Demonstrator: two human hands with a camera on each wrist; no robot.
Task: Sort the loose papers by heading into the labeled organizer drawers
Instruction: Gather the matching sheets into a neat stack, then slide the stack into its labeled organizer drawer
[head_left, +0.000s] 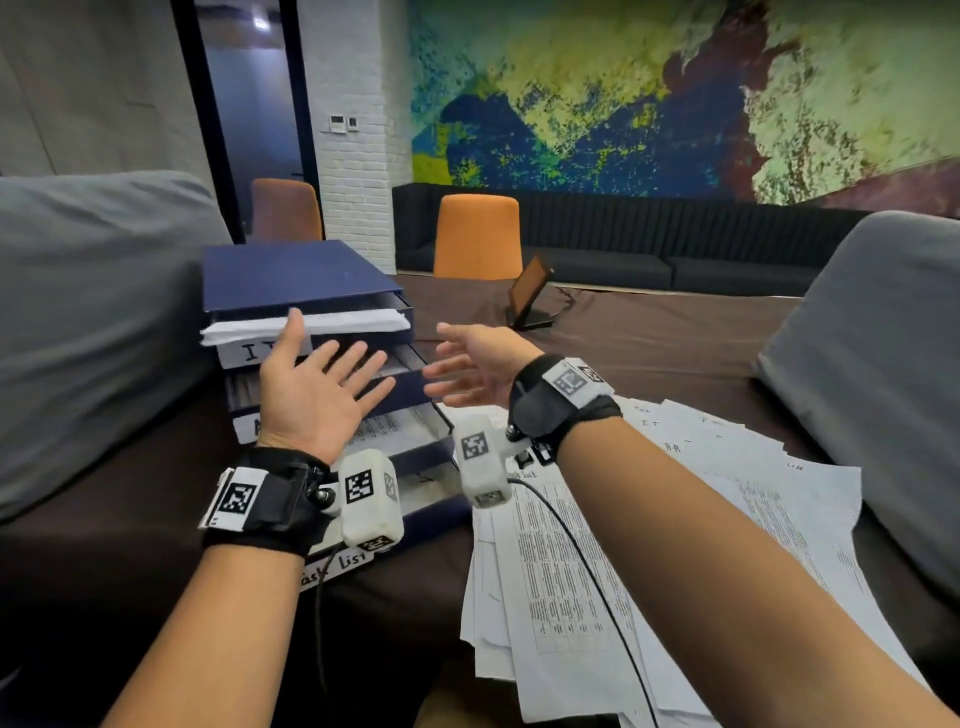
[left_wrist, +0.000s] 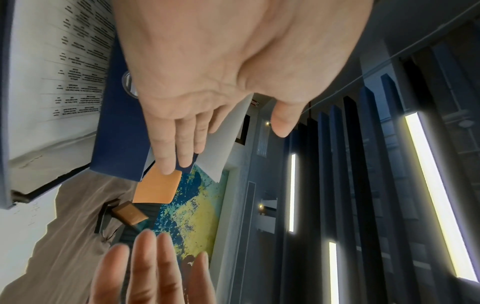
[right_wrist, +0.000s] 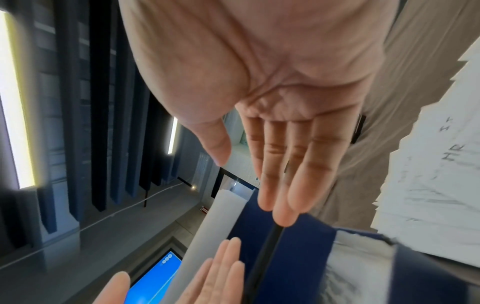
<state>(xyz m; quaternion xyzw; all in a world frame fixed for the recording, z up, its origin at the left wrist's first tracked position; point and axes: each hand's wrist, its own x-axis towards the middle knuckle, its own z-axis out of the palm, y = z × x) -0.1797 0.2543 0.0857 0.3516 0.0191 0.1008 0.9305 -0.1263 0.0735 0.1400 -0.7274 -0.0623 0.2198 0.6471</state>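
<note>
Head view shows left hand (head_left: 317, 395) and right hand (head_left: 470, 371) both released, palms facing, before the organizer drawers (head_left: 311, 332), loose papers (head_left: 649, 545) heaped at right; overhanging sheets in the top drawer (head_left: 306, 327) may jam on closing.

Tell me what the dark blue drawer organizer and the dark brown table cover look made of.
Dark blue drawer organizer: likely matte covered board or plastic, judging by its flat, dull panels and crisp edges. Dark brown table cover: cloth, matte, with soft creases.

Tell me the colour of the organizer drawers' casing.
Dark navy blue organizer, clearest in the head view.
</note>
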